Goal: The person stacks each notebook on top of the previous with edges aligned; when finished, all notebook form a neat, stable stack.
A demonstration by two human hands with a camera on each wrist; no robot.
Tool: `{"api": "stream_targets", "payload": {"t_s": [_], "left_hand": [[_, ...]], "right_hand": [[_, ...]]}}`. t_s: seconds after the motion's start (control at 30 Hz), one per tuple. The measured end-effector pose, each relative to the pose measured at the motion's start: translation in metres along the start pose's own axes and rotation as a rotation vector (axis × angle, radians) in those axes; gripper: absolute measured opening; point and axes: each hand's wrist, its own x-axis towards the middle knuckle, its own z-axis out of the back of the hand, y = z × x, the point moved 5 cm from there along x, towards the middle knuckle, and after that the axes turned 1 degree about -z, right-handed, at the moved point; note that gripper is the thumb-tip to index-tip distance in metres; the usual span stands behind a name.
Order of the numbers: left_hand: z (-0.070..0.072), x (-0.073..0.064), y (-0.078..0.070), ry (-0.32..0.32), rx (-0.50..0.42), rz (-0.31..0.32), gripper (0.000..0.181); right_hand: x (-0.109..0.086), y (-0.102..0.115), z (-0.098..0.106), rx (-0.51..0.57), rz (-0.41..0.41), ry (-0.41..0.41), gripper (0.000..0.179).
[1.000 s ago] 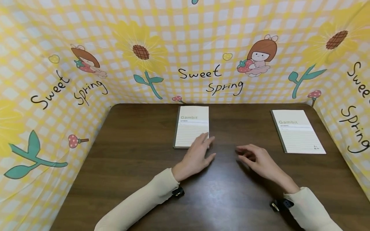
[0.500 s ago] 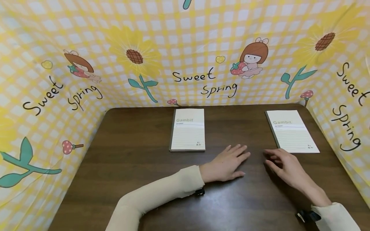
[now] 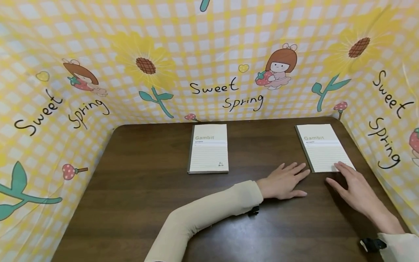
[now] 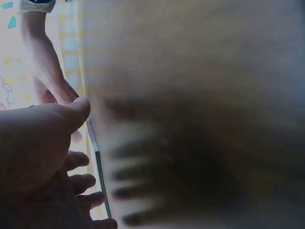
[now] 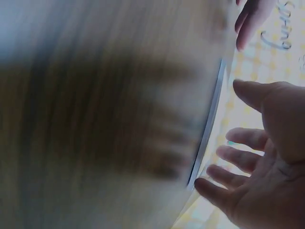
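Note:
A white notebook (image 3: 324,149) marked "Gambit", with a dark spine, lies flat at the right back of the table. My right hand (image 3: 361,191) is at its near right corner, fingers extended over the cover's lower edge; whether they touch it I cannot tell. Just left of the spine's near end, my left hand (image 3: 284,181) hovers or rests low over the table with fingers spread, holding nothing. The right wrist view shows my right fingers (image 5: 240,157) apart beside the notebook's edge (image 5: 207,124). A matching, thicker-looking notebook (image 3: 209,151) lies at the back middle.
The brown wooden table (image 3: 144,203) has rounded far corners. A yellow checked cloth (image 3: 203,47) with flowers and "Sweet Spring" lettering walls it at the back and both sides; the right side stands close to my right hand.
Both hands have moved right, the left one from the middle notebook's near corner, the right one to the right notebook's near edge. The view has shifted slightly; both notebooks stay in place.

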Motion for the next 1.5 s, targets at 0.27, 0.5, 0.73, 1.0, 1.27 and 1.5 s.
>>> {"api": "stream_targets", "payload": {"t_s": [0.27,0.5,0.73,1.0,1.27,1.5], "left_hand": [[0.002,0.023,-0.011,0.079,0.066,0.045,0.078],[0.002,0.027,-0.012,0.094,0.065,0.072,0.076],[0.005,0.022,-0.010,0.092,0.071,0.090,0.074],[0.003,0.001,0.002,0.097,0.070,0.110,0.072],[-0.001,-0.032,0.020,0.076,0.024,0.095,0.072],[-0.012,-0.070,0.038,0.034,-0.007,0.079,0.074]], "right_hand": [[-0.008,-0.034,0.006,-0.016,-0.174,0.228,0.080],[-0.010,-0.038,0.004,-0.026,-0.219,0.372,0.087],[-0.012,-0.032,-0.001,-0.037,-0.190,0.377,0.090],[-0.016,-0.012,-0.013,-0.014,-0.146,0.371,0.090],[-0.019,0.017,-0.024,0.000,-0.077,0.345,0.088],[-0.018,0.046,-0.035,-0.010,-0.007,0.344,0.087]]}}
